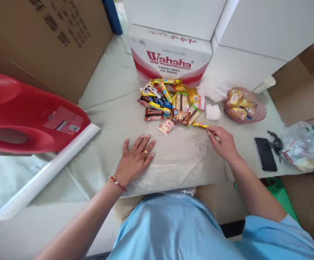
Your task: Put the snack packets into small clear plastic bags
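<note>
My left hand (135, 156) lies flat with fingers spread on a clear plastic bag (173, 159) spread over the table. My right hand (223, 142) pinches the end of a small yellow snack packet (200, 124) at the near edge of a pile of wrapped snacks (170, 103). The pile holds several colourful packets in front of a white and red Wahaha box (170, 54). A pink plate (260, 112) with wrapped buns stands to the right of the pile.
A red plastic stool (24, 112) and a white roll (48, 169) lie at the left. A black phone (265, 154), keys (274, 142) and a filled plastic bag (303, 148) sit at the right. Cardboard and white boxes ring the table's back.
</note>
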{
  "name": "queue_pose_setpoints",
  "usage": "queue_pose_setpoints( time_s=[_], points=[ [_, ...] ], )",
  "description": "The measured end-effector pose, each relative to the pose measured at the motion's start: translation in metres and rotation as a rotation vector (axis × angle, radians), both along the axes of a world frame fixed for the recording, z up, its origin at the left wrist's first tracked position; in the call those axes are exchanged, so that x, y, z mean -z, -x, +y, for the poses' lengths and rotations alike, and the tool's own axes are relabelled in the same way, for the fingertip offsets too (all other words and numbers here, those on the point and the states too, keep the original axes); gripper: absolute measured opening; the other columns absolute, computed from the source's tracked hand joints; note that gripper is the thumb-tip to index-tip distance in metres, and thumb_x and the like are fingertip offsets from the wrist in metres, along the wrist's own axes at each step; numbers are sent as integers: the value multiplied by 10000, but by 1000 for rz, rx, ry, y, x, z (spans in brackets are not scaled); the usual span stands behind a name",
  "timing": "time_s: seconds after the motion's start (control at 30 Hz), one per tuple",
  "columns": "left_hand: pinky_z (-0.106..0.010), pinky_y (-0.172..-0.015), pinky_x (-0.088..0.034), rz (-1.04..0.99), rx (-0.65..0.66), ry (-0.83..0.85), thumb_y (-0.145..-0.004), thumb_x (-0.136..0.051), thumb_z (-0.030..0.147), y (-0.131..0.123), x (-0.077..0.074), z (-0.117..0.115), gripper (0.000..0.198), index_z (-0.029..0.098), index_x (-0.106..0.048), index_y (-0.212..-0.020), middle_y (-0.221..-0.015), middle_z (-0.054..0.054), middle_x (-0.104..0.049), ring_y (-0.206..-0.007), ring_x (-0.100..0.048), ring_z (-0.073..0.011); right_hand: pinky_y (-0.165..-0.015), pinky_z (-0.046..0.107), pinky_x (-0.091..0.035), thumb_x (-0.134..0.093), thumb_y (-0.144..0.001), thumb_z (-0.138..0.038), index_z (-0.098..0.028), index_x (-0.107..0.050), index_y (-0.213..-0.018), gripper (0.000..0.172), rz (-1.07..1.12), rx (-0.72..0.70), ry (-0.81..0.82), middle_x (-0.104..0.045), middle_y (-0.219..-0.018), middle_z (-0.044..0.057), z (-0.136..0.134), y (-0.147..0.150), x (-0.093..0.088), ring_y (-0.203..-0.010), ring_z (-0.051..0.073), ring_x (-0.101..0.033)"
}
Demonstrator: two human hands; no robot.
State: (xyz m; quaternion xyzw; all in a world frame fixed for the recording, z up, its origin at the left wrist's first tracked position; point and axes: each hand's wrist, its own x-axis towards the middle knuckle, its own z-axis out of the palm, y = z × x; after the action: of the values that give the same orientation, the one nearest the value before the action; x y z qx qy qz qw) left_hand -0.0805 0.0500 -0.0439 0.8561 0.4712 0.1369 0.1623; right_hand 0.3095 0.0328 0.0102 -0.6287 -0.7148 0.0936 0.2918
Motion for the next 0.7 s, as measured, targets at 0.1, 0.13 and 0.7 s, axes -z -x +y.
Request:
queue_pose_setpoints(
  time_s=[0.1, 0.13, 0.7],
  points=[
    [-681, -1309, -9, -26, -21, -6, -1059, -444, 439, -1, 3, 1, 541, 387, -495, -1595, -1695, -79, -446, -1578, -406, -332, -841, 419, -576, -503, -1018, -324, -211, -771, -1110, 305, -138, 51, 26, -794, -1057, 110, 81, -5, -10, -934, 279, -719],
    [-678, -1311, -10, -34, -23, -7, -1058, -447, 440, -1, 3, 1, 541, 386, -497, -1594, -1692, -80, -450, -1578, -407, -331, -868, 425, -558, -496, -1005, -292, -203, -776, -1105, 310, -222, 51, 41, -790, -1070, 119, 109, -3, -13, -972, 293, -708],
    [-732, -1291, 21, 39, -85, 12, -1086, -382, 415, -6, 1, -11, 546, 350, -450, -1624, -1722, -84, -391, -1594, -378, -335, -869, 412, -473, -531, -932, -189, -202, -676, -1015, 167, -344, 298, -3, -705, -1085, 122, 223, 10, -32, -979, 290, -633]
  ],
)
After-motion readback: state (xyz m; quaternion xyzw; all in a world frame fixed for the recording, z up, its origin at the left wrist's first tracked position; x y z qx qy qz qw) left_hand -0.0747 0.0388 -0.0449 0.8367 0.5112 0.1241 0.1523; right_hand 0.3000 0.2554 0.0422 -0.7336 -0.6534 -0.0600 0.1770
